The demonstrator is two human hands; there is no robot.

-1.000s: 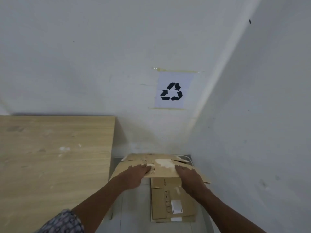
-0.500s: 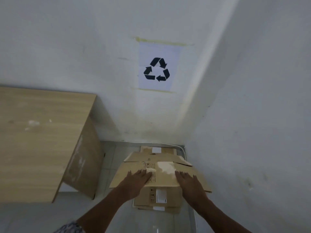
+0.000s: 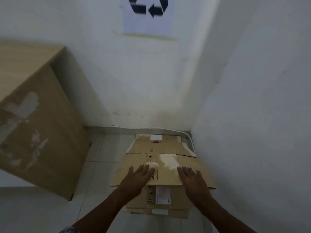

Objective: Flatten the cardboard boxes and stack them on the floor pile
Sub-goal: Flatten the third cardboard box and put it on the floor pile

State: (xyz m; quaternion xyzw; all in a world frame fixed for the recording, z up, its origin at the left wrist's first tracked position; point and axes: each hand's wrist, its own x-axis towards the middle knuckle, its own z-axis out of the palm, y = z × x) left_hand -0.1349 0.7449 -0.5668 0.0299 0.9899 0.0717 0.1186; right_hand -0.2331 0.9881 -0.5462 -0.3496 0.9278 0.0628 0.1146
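A flattened brown cardboard box with a torn pale patch lies on top of the floor pile in the corner of the room. My left hand rests flat on its left half, fingers spread. My right hand rests flat on its right half, fingers spread too. Neither hand grips an edge; both palms lie on the sheet. Under it, other flattened boxes show at the near side with white labels, and at the far side by the wall.
A wooden table with a scuffed side panel stands to the left. White walls meet in a corner close on the right. A recycling sign hangs on the wall above. A white cable runs along the floor edge. Grey floor tiles lie left.
The view has tilted down and come closer to the floor pile. Both hands stay flat on the top cardboard sheet, which now lies lower on the pile.
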